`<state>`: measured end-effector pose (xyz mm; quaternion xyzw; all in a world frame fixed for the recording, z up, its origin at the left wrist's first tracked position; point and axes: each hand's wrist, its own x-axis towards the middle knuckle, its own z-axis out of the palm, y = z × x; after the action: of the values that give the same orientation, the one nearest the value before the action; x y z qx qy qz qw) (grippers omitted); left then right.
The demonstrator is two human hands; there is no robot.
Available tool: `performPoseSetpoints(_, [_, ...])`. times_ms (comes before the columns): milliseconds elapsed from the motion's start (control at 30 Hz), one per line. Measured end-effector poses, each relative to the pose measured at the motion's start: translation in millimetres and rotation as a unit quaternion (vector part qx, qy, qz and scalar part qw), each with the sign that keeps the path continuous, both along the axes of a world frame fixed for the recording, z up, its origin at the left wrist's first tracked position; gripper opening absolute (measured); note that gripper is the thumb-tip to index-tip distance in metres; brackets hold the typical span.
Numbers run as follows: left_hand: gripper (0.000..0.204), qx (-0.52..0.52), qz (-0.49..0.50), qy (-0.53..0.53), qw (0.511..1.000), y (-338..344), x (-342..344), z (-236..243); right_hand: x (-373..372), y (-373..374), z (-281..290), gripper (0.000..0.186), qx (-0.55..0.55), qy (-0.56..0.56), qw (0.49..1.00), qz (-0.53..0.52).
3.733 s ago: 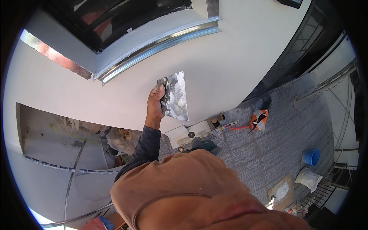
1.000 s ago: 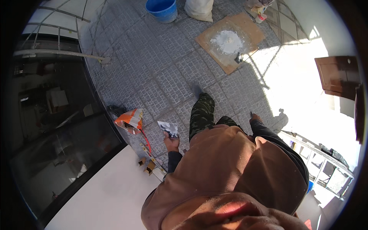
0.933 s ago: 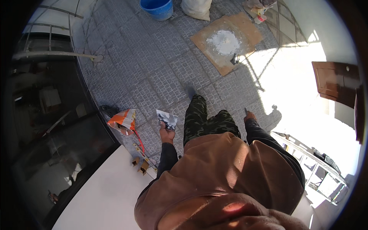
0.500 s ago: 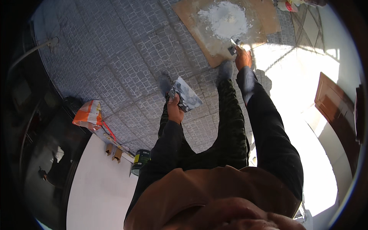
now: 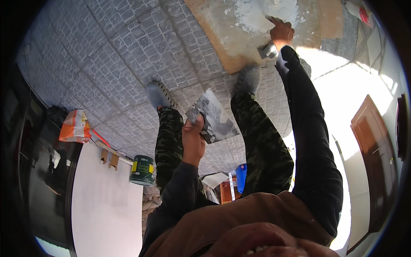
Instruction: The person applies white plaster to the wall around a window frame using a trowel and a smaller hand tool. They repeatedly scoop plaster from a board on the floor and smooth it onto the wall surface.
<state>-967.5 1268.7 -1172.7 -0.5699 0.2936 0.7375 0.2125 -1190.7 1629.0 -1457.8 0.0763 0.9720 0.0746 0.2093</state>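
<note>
My left hand grips a square metal plaster blade smeared with pale and dark material, above the paving between my legs. My right hand reaches down to a tan board, closed on a narrow-bladed spatula at the edge of a patch of white plaster. Another metal tool lies on the board just beside my right wrist, partly hidden by it.
An orange-and-white bag, a green tub and cardboard pieces stand along the white wall at left, beside dark glass. A brown door and sunlit paving are at right. A blue object shows behind my legs.
From the wall, the view has turned down to the paving and board. Over the last second I have bent forward, and my right hand has reached out onto the plaster patch.
</note>
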Motion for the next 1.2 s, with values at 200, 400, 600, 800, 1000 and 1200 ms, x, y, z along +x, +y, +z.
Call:
performPoseSetpoints(200, [0.024,0.002,-0.029,-0.011,1.000,1,-5,-9,-11,5,8,0.050,-0.052,0.065,0.989,0.119])
performPoseSetpoints(400, [0.024,0.011,-0.035,-0.020,0.999,3,5,-21,-12,8,8,0.046,-0.113,0.203,0.972,0.035])
performPoseSetpoints(600, [0.025,0.018,-0.043,-0.021,0.999,6,9,-24,-29,10,-14,0.049,-0.105,0.059,0.983,0.140])
performPoseSetpoints(800, [0.024,0.018,-0.034,-0.028,0.999,2,9,-21,-12,13,-10,0.056,-0.003,0.137,0.968,0.211])
performPoseSetpoints(1000, [0.024,0.048,-0.018,-0.025,0.998,4,8,-19,0,-1,5,0.046,-0.019,0.078,0.995,0.063])
performPoseSetpoints(1200, [0.022,0.050,-0.011,-0.054,0.997,8,9,-20,-14,-5,-7,0.056,-0.104,0.022,0.982,0.156])
